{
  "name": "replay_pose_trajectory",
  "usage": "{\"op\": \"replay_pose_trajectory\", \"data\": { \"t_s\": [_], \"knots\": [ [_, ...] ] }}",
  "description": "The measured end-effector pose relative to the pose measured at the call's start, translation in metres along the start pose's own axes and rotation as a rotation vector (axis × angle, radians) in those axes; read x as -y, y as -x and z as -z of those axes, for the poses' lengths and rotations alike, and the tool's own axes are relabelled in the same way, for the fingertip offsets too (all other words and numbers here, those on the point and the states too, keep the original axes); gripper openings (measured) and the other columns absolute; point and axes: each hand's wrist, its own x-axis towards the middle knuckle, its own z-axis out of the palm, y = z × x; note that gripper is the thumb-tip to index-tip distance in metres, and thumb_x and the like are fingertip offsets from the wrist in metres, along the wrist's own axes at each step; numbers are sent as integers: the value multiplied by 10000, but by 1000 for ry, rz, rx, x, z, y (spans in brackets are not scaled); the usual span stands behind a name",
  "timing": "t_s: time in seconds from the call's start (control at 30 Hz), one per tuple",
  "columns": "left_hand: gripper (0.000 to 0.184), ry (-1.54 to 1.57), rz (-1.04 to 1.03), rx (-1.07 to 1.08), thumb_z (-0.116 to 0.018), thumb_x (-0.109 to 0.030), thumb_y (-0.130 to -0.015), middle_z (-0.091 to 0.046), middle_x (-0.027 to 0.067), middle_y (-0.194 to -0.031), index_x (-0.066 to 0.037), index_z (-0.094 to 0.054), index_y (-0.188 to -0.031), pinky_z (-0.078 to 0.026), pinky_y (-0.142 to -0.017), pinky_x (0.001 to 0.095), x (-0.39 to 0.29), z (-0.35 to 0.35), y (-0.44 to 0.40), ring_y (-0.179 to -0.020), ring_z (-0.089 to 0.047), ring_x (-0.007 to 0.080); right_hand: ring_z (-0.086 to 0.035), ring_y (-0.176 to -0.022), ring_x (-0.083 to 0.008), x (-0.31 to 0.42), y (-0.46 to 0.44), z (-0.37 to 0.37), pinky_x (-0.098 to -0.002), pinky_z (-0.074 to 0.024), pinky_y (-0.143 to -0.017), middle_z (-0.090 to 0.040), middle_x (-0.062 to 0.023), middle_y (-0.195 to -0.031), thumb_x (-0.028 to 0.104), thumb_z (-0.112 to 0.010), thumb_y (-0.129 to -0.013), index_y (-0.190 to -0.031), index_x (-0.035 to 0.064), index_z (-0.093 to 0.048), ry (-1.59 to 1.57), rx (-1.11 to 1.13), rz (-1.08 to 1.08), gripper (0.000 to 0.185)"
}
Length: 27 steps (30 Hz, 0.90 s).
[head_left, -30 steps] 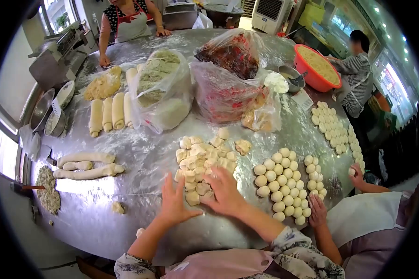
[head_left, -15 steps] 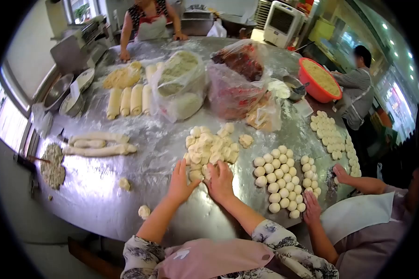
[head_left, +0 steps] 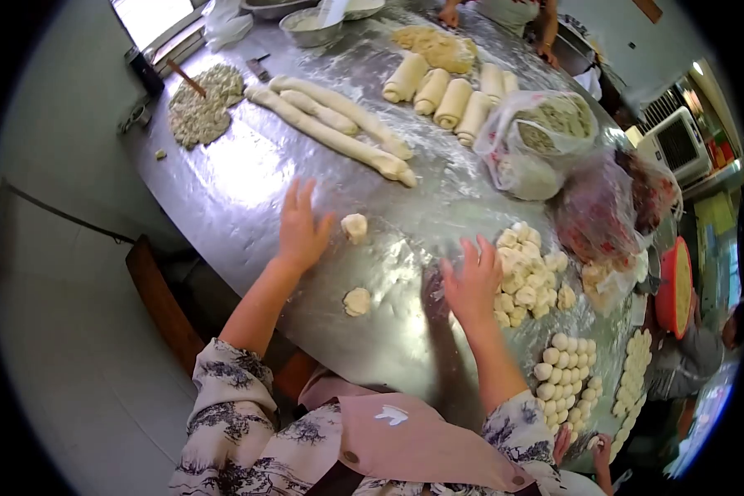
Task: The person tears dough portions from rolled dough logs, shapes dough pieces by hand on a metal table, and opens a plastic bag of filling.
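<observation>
My left hand is over the steel table with its fingers spread, holding nothing. Just right of it lies one small dough piece, and a second dough piece sits nearer to me. Beyond that hand stretch several long dough ropes. My right hand, also empty with fingers apart, hovers at the left side of a heap of cut dough pieces; whether it touches them I cannot tell.
Rows of round dough balls are at the lower right, by a co-worker's hands. Rolled dough logs, plastic bags of filling and a red basin stand farther off. A crumbly mound lies at the left.
The view has swung to the left. Both hands have come off the dough heap and moved apart, the left one going toward the loose dough pieces and ropes.
</observation>
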Motion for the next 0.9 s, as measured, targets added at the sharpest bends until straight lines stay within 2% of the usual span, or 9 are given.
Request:
{"op": "replay_pose_trajectory", "data": {
  "t_s": [0.1, 0.23, 0.3, 0.47, 0.6, 0.67, 0.73, 0.83, 0.9],
  "knots": [
    [739, -187, 112, -1, -713, -282, -851, -320, 324, -1483, -24, -371, -1453, -336, -1099, 497, 45, 0, 6, -1328, -368, 493, -472, -1235, -407, 36, -55, -8, -496, -395, -1013, -495, -226, -1337, 310, -732, -835, -1277, 41, -553, -58, 118, -88, 547],
    [833, -191, 104, 96, -719, -386, -848, -231, 312, -1533, -30, -320, -1486, -301, -1126, 498, 50, 4, -19, -1385, -304, 475, -481, -1227, -408, 52, -107, -61, -486, -413, -1012, -461, -213, -1387, 328, -729, -839, -1321, 64, -529, -147, 128, 97, 584],
    [864, -186, 55, 85, -740, -411, -825, -208, 297, -1548, -67, -319, -1496, -272, -1140, 507, 64, -7, -44, -1402, -277, 475, -479, -1232, -406, 61, -127, -83, -480, -418, -1014, -437, -217, -1415, 328, -733, -837, -1347, 76, -508, -94, 174, 166, 612],
    [907, -246, -132, 102, -759, -469, -793, -210, 260, -1565, -110, -327, -1506, -206, -1165, 540, 88, -33, -118, -1441, -211, 457, -522, -1158, -418, 82, -148, -123, -482, -444, -977, -495, -217, -1281, 346, -751, -820, -1346, 74, -503, -82, 157, 57, 641],
    [824, -231, -247, 6, -746, -489, -797, -302, 217, -1545, -137, -420, -1467, -271, -1154, 495, 105, -56, -151, -1401, -301, 440, -571, -1057, -405, 83, -159, -128, -472, -493, -890, -522, -202, -1172, 400, -746, -815, -1330, 85, -518, -92, 210, -80, 645],
    [781, -212, -261, 30, -726, -478, -826, -312, 213, -1536, -129, -426, -1457, -294, -1140, 489, 109, -59, -151, -1383, -316, 445, -588, -1019, -412, 81, -167, -124, -470, -509, -857, -536, -215, -1162, 425, -743, -814, -1266, 79, -563, -67, 278, -72, 597],
    [763, -159, -260, -24, -708, -483, -843, -302, 217, -1535, -120, -424, -1451, -306, -1131, 491, 105, -55, -140, -1370, -317, 457, -589, -1035, -414, 75, -166, -132, -472, -505, -868, -556, -218, -1114, 429, -741, -817, -1196, 50, -595, 8, 165, 48, 555],
    [760, -110, -229, 98, -665, -471, -875, -253, 243, -1545, -123, -370, -1484, -318, -1122, 491, 90, -45, -100, -1382, -291, 465, -543, -1132, -391, 76, -162, -138, -459, -484, -921, -567, -208, -1146, 397, -745, -815, -1127, 20, -610, -58, 153, 7, 508],
    [745, -3, -242, 154, -627, -455, -897, -232, 263, -1547, -124, -341, -1500, -310, -1130, 482, 74, -33, -74, -1397, -284, 468, -581, -1055, -395, 79, -160, -146, -449, -502, -876, -603, -216, -1116, 382, -732, -832, -1088, -9, -620, -59, 171, 30, 481]
  ]
}}
